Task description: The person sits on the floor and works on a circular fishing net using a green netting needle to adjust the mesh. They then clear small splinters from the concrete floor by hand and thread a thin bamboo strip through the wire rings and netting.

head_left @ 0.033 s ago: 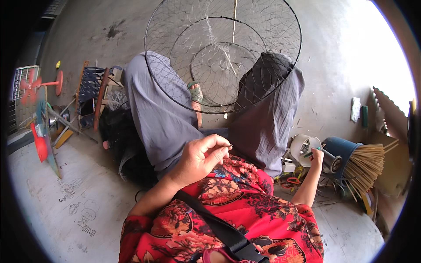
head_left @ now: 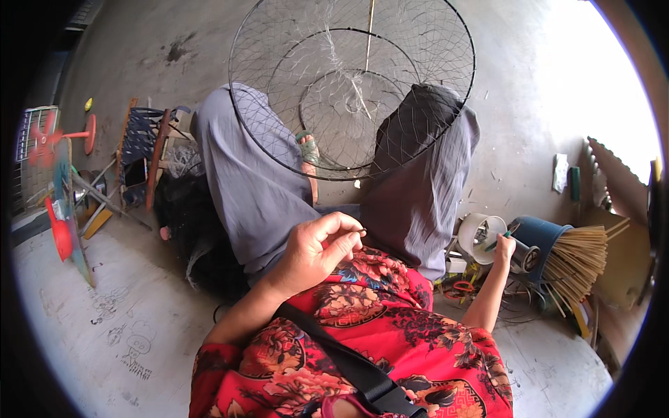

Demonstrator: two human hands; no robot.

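Observation:
My left hand [head_left: 313,254] is over my lap, thumb and forefinger pinched on a tiny dark piece [head_left: 364,230], too small to name. Off to the right, my right hand [head_left: 506,249] is closed on a slim green-handled tool [head_left: 513,228]; its exact kind is not clear. That hand is beside a white round container [head_left: 481,233] lying with its opening exposed. Across my knees rests a net cage [head_left: 341,180] of dark mesh on black hoops, with loose pale threads inside it.
A blue bucket [head_left: 547,244] of thin wooden sticks [head_left: 578,261] leans at the right, a metal can [head_left: 526,259] near it. Red-orange rings [head_left: 463,286] lie below. At left are a folding chair [head_left: 145,153], black netting [head_left: 195,230] and a red-wheeled toy [head_left: 63,230].
My right hand has shifted slightly right, and the green tool has turned in it, pointing more upward. The left hand keeps its pinch, and the net cage stays on my knees.

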